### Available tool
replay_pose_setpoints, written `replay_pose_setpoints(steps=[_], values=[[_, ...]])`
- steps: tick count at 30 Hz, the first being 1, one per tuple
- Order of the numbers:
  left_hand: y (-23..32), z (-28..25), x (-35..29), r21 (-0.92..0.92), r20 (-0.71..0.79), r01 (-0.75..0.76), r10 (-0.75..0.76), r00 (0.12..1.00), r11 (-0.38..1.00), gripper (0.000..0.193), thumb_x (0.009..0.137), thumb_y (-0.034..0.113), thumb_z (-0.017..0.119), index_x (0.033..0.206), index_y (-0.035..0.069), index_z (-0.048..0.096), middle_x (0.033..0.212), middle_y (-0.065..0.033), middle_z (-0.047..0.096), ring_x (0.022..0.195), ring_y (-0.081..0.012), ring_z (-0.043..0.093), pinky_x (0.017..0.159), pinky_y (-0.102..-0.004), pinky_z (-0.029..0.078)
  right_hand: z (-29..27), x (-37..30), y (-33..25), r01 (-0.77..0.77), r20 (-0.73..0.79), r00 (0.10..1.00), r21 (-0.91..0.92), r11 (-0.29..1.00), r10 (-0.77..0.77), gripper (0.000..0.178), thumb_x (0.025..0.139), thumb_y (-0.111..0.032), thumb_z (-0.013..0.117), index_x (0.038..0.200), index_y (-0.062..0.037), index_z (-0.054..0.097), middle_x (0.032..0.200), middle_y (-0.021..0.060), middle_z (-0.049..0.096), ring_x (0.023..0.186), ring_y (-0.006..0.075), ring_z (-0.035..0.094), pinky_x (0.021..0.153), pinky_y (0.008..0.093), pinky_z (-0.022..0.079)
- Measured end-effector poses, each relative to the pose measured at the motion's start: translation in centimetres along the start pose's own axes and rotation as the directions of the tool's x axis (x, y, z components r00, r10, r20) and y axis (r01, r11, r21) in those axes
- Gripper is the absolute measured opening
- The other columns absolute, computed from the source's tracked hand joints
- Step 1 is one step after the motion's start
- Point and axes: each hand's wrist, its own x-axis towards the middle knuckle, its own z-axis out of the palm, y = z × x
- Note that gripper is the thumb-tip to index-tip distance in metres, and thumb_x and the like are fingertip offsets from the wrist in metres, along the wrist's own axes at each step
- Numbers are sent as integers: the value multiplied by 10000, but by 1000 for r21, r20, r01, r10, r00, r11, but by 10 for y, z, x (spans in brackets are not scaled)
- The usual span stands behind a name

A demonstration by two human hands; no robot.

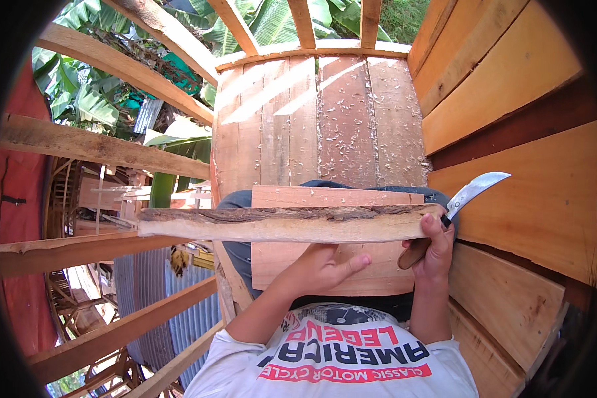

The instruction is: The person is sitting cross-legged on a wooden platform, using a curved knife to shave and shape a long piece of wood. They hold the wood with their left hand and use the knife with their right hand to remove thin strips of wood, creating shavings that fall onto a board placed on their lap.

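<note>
A long strip of wood (298, 230) with rough dark bark along its far edge lies crosswise above my lap. Under its middle is my left hand (326, 266), palm up and thumb stretched out to the right; its other fingers pass behind the strip and are hidden. At the strip's right end, my right hand (438, 249) is closed around the wooden handle of a knife (474, 194), with the thumb against the wood. The curved blade points up and right, apart from the strip. Beneath the strip, a flat board (335, 194) rests across my legs.
Wood shavings lie scattered on the plank floor (298, 146) ahead. A plank wall (511, 186) stands close on the right. Spaced wooden rails (106, 149) run along the left, with banana leaves (265, 30) and corrugated metal sheets (172, 292) beyond them.
</note>
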Motion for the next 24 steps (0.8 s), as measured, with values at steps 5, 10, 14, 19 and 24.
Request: replay_pose_setpoints(steps=[5,10,14,19,24], values=[[58,-61,-50,356,96,-147,120,988,923,441,737,214,771,1103,39,596,894,-92,641,897,-282,603,854,-400,419,-7,24,-16,-10,60,998,-40,999,13,252,830,-103,687,733,-121,455,676,26,561,530,115,603,430,271,554],[57,-111,-49,845,-255,216,13,967,489,450,623,265,838,955,46,628,786,-97,623,795,-289,609,782,-392,433,-7,51,-22,-34,114,993,-78,996,43,283,832,-185,710,703,-130,464,670,13,539,506,96,564,428,236,510],[28,-125,-70,678,-98,331,-365,926,656,443,638,303,858,859,-6,630,630,-132,574,571,-233,560,564,-327,445,5,64,-25,51,36,998,-266,963,-43,315,874,-252,698,689,-114,484,640,20,563,496,87,557,397,228,469],[4,-93,-79,312,-52,540,-553,831,782,543,686,411,832,925,-39,641,764,-194,650,694,-255,647,640,-330,491,-11,41,-21,233,123,972,-607,760,-199,507,925,-446,611,624,-53,499,526,31,518,466,105,526,384,255,367],[-6,-49,-85,-18,8,703,-703,711,711,527,766,326,796,1025,-86,593,745,-166,652,661,-177,630,603,-316,495,3,-7,12,518,519,853,-824,228,-60,514,866,-456,655,620,-19,542,524,131,531,461,304,546,455,377,431]])
